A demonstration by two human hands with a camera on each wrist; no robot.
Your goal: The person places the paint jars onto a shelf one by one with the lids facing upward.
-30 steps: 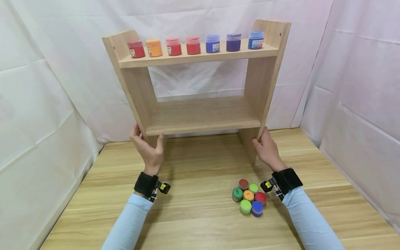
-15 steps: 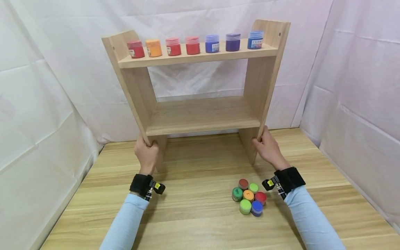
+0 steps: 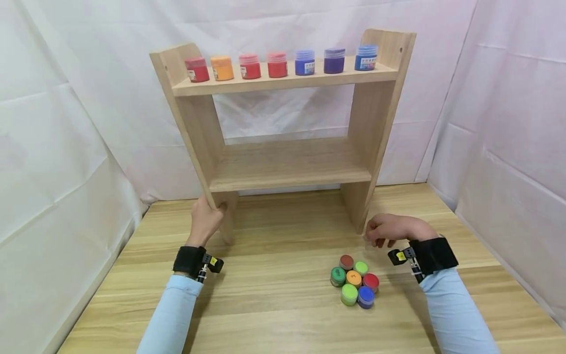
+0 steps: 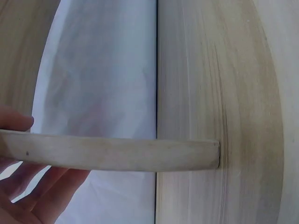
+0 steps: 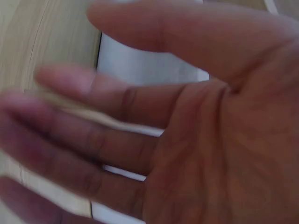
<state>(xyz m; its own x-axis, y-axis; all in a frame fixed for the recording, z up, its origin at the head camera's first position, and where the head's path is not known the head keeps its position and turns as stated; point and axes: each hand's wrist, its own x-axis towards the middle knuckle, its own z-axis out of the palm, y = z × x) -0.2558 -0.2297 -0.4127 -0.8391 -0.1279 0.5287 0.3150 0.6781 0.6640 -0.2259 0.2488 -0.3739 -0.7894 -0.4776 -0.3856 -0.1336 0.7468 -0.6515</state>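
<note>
A light wooden shelf (image 3: 289, 162) stands on the table against the white cloth. My left hand (image 3: 205, 220) grips the lower front edge of its left side panel (image 4: 107, 153); the left wrist view has the thumb above that panel and the fingers below it. Just off the foot of the right side panel (image 3: 360, 211), my right hand (image 3: 395, 228) hangs with loosely bent fingers and holds nothing. Its palm (image 5: 243, 154) faces the right wrist camera, slightly blurred. On the upper board is a row of paint jars, among them an orange jar (image 3: 222, 68) and a purple jar (image 3: 334, 61).
In front of the shelf, several more paint jars cluster on the wooden table (image 3: 274, 305), including a dark green one (image 3: 338, 277), a red one (image 3: 370, 282) and a blue one (image 3: 365, 297). White cloth (image 3: 508, 123) hangs along the back and both sides.
My left hand has gone from spread fingers at the left panel to a grip on it. The right hand has let go of the right panel and moved toward me.
</note>
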